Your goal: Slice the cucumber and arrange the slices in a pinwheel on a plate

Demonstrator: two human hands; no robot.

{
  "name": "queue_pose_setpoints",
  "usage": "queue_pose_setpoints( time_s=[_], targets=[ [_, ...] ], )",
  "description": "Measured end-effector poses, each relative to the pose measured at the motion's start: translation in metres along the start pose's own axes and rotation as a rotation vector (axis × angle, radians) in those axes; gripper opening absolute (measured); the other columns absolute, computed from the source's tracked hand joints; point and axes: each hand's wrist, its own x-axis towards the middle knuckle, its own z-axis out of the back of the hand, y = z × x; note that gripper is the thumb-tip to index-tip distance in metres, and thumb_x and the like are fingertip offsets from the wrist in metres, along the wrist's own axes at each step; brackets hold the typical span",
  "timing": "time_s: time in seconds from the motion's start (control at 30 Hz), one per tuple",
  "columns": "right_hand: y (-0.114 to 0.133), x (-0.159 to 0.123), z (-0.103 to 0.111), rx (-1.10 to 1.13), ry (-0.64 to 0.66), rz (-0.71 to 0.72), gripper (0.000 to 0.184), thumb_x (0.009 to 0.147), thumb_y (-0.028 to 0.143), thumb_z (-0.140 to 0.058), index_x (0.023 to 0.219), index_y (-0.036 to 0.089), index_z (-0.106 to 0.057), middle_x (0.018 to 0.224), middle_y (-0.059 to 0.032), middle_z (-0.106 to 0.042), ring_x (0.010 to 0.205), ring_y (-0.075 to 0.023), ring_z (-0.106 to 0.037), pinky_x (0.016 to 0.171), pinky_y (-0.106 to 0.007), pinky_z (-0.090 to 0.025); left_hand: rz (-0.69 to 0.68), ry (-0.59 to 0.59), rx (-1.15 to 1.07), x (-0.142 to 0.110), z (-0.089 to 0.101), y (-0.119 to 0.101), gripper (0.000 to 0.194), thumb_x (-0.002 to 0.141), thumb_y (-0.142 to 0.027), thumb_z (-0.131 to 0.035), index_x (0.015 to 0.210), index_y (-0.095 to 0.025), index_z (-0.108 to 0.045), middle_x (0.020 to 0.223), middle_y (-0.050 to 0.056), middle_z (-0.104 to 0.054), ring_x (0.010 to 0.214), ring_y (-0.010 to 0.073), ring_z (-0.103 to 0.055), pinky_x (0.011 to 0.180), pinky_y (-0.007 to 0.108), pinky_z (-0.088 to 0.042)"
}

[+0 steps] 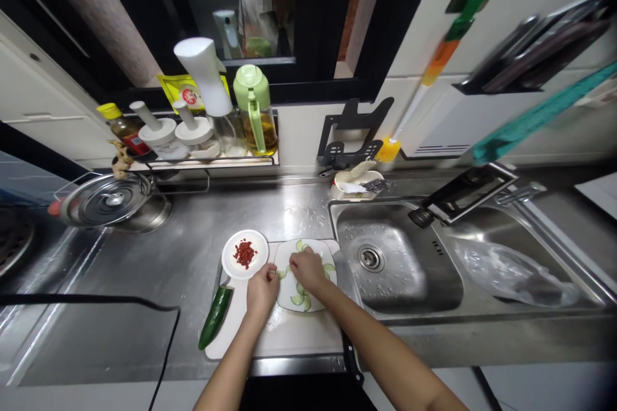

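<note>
A white square plate point(285, 298) with thin pale-green cucumber slices point(300, 300) laid around it rests on a white cutting board point(289, 337). Over the plate's upper middle is my right hand point(308, 268), fingers curled together and pointing down; what they hold, if anything, is hidden. My left hand point(263, 289) is at the plate's left edge, thumb and forefinger pinched; anything between them is too small to name. Just left of it, a round white dish point(230, 263) holds small dried red pieces point(245, 253). A cut cucumber point(216, 318) lies along the board's left side.
On the right is a steel sink point(400, 282), with a plastic bag point(513, 273) in its second basin. A lidded pot point(116, 202) stands at left. Seasoning jars point(166, 138) and an oil bottle point(258, 119) line a rack. A black cable point(96, 299) crosses the left counter.
</note>
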Motion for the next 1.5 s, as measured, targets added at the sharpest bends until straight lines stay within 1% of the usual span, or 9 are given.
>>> queue_pose_setpoints(
  time_s=[0.23,0.4,0.5,0.77,0.93,1.1,1.23,1.4,1.5],
  targets=[
    [-0.002,0.002,-0.006,-0.101,0.004,0.078,0.02,0.088,0.021,-0.045,0.085,0.019,-0.064,0.09,-0.0077,-0.066,0.097,-0.0225,-0.045,0.073,-0.032,-0.03,-0.065,-0.018,0.098,0.001,-0.003,0.006,0.018,0.076,-0.02,-0.05,0.086,-0.019,-0.066,0.075,0.002,-0.064,0.073,0.0156,-0.058,0.072,0.025,-0.04],
    [-0.003,0.001,-0.01,-0.154,-0.007,0.122,0.019,0.088,0.018,-0.045,0.086,0.018,-0.063,0.093,-0.0091,-0.064,0.1,-0.0244,-0.042,0.075,-0.034,-0.031,-0.084,-0.067,0.094,0.0,-0.006,0.01,0.021,0.075,-0.02,-0.051,0.09,-0.019,-0.065,0.078,0.003,-0.064,0.076,0.0161,-0.058,0.074,0.026,-0.042],
    [-0.004,-0.001,-0.013,-0.172,-0.03,0.137,0.018,0.088,0.018,-0.045,0.087,0.018,-0.063,0.096,-0.0095,-0.063,0.102,-0.0252,-0.041,0.076,-0.035,-0.031,-0.098,-0.073,0.08,0.0,-0.008,0.013,0.02,0.075,-0.02,-0.051,0.09,-0.019,-0.065,0.078,0.004,-0.064,0.076,0.0164,-0.059,0.075,0.027,-0.042],
    [-0.01,-0.018,-0.015,-0.175,-0.102,0.136,0.02,0.09,0.019,-0.043,0.087,0.019,-0.063,0.098,-0.0074,-0.062,0.1,-0.0239,-0.042,0.074,-0.034,-0.031,-0.105,-0.09,0.055,0.0,-0.01,0.015,0.021,0.075,-0.021,-0.052,0.091,-0.018,-0.066,0.077,0.004,-0.065,0.075,0.0168,-0.059,0.075,0.028,-0.043],
    [-0.013,-0.035,-0.028,-0.176,-0.196,0.217,0.019,0.089,0.016,-0.044,0.095,0.02,-0.062,0.102,-0.0065,-0.062,0.1,-0.0243,-0.043,0.073,-0.034,-0.033,-0.103,-0.09,0.05,0.0,-0.011,0.016,0.022,0.076,-0.022,-0.052,0.092,-0.017,-0.066,0.078,0.005,-0.065,0.075,0.0174,-0.059,0.076,0.029,-0.043],
    [-0.016,-0.043,-0.037,-0.215,-0.205,0.268,0.029,0.087,0.011,-0.042,0.11,0.02,-0.058,0.113,-0.0069,-0.06,0.109,-0.0275,-0.042,0.077,-0.037,-0.035,-0.106,-0.091,0.043,0.0,-0.011,0.016,0.021,0.076,-0.022,-0.052,0.092,-0.017,-0.066,0.081,0.006,-0.066,0.077,0.018,-0.059,0.078,0.03,-0.044],
    [-0.018,-0.044,-0.036,-0.235,-0.194,0.276,0.033,0.088,0.011,-0.041,0.116,0.019,-0.057,0.118,-0.0086,-0.058,0.115,-0.0288,-0.04,0.082,-0.039,-0.036,-0.1,-0.099,0.037,-0.001,-0.011,0.016,0.021,0.076,-0.022,-0.052,0.091,-0.017,-0.067,0.083,0.006,-0.067,0.078,0.0177,-0.06,0.078,0.03,-0.044],
    [-0.017,-0.044,-0.034,-0.247,-0.194,0.271,0.035,0.087,0.009,-0.039,0.114,0.02,-0.058,0.118,-0.0084,-0.059,0.118,-0.0285,-0.039,0.082,-0.038,-0.037,-0.11,-0.108,0.035,0.0,-0.011,0.015,0.021,0.076,-0.023,-0.052,0.09,-0.017,-0.067,0.082,0.006,-0.067,0.078,0.0177,-0.061,0.078,0.03,-0.044],
    [-0.015,-0.045,-0.033,-0.232,-0.21,0.255,0.033,0.088,0.011,-0.039,0.114,0.02,-0.058,0.119,-0.0073,-0.059,0.117,-0.0284,-0.04,0.082,-0.038,-0.037,-0.11,-0.114,0.029,-0.002,-0.008,0.015,0.022,0.076,-0.026,-0.052,0.091,-0.017,-0.067,0.081,0.006,-0.067,0.076,0.0177,-0.061,0.076,0.029,-0.045]
  ],
)
